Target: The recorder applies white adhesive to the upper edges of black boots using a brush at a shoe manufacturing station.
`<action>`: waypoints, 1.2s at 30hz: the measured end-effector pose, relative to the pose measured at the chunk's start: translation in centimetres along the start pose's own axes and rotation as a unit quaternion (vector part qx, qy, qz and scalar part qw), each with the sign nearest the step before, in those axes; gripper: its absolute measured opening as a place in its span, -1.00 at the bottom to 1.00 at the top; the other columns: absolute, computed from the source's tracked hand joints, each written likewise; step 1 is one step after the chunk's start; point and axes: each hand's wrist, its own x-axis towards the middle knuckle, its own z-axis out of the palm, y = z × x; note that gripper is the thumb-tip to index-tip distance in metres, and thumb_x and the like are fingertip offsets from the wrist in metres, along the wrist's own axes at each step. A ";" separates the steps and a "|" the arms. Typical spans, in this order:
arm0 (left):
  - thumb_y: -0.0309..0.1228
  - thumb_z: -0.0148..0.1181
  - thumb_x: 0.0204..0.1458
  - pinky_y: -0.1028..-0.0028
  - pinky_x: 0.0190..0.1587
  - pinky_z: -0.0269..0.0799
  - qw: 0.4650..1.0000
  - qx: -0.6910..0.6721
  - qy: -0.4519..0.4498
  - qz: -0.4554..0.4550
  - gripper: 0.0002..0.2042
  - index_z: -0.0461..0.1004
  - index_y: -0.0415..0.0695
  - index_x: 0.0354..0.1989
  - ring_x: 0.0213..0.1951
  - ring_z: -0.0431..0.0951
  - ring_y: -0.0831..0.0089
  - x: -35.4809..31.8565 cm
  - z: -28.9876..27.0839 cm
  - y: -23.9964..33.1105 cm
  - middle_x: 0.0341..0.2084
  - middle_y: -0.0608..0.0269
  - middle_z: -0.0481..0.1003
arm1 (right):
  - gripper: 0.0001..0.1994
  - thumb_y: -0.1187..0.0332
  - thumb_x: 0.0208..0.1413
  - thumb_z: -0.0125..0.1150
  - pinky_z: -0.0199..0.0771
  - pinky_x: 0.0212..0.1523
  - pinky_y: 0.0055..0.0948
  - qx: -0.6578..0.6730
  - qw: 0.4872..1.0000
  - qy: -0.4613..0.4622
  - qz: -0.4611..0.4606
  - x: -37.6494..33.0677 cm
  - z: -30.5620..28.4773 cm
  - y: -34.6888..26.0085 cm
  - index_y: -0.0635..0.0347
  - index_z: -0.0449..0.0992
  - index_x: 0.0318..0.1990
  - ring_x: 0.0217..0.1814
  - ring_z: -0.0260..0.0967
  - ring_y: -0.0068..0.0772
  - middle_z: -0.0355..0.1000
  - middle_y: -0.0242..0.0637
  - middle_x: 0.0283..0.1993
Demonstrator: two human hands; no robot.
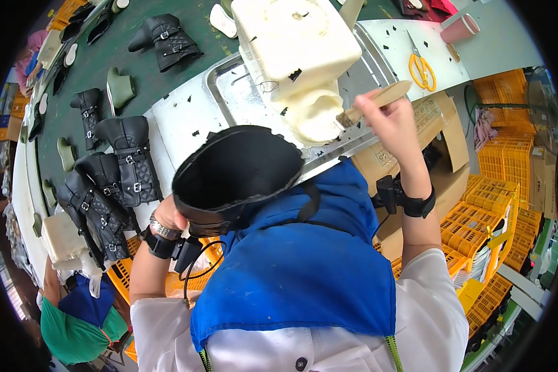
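Observation:
My left hand (172,216) is closed on the side of a black boot upper (237,208), whose wide opening faces up and shows its dark inside. In my right hand (390,127) is a brush (381,102) with a flat wooden handle, gripped between thumb and fingers. The brush's bristle end is at the rim of a cream-white glue pot (313,118). That pot adjoins a larger cream-white container (297,43) stained with black scraps. Both stand on a metal tray (220,93). The lower part of the boot upper is hidden.
Several black quilted boot uppers (127,158) with buckles lie on the green table (105,68) at left, near green boot lasts (119,90). Yellow-handled scissors (421,69) and a pink cup (460,29) are far right. Orange crates (477,211) stand at right; a co-worker in green (74,332) is lower left.

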 end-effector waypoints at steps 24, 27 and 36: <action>-0.17 0.56 -0.61 0.32 0.15 0.09 0.961 -0.047 -0.246 -0.115 0.06 0.08 -0.27 0.18 0.11 0.24 0.28 -2.9 -2.5 -0.2 0.09 0.10 0.23 | -0.90 0.44 -0.03 0.21 0.25 -0.48 -0.69 0.083 0.989 -0.056 -0.108 -0.8 5.1 -5.6 0.31 0.50 -0.42 -0.50 0.28 -0.72 0.42 -0.43 -0.51; -0.15 0.57 -0.67 0.36 0.16 0.08 0.950 0.167 -0.262 -0.021 0.14 0.03 -0.29 0.20 0.12 0.22 0.30 -1.8 -0.8 2.4 0.09 0.09 0.22 | -0.89 0.42 -0.03 0.22 0.24 -0.51 -0.70 0.088 0.989 -0.026 -0.113 -0.3 5.5 -5.4 0.31 0.50 -0.41 -0.51 0.28 -0.74 0.41 -0.43 -0.53; -0.26 0.54 -0.57 0.27 0.07 0.20 0.916 0.323 -0.158 0.180 0.06 0.01 -0.18 0.22 0.04 0.30 0.10 -2.8 3.0 2.5 0.05 -0.02 0.23 | -0.90 0.45 -0.03 0.21 0.28 -0.54 -0.71 0.059 0.986 -0.008 -0.155 0.8 6.9 -6.5 0.33 0.49 -0.42 -0.53 0.29 -0.74 0.43 -0.40 -0.53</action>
